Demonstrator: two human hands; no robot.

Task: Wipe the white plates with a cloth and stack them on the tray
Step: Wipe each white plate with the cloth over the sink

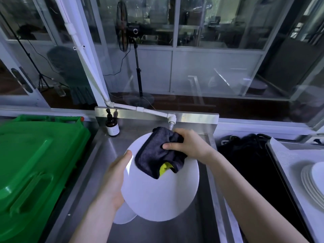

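Note:
A large white plate (163, 193) is held tilted over the steel sink, gripped at its left rim by my left hand (114, 179). My right hand (187, 144) presses a dark grey cloth (157, 153) with a yellow underside against the plate's upper part. Part of another white plate (122, 216) shows below the held one, inside the sink. At the far right, several white plates (313, 181) lie stacked on a tray (284, 155).
The steel sink (108, 155) has a white tap (171, 120) and a brown pump bottle (112, 127) at its back edge. A green bin (31, 163) stands to the left. A dark gap with black cables (245, 151) separates sink and tray.

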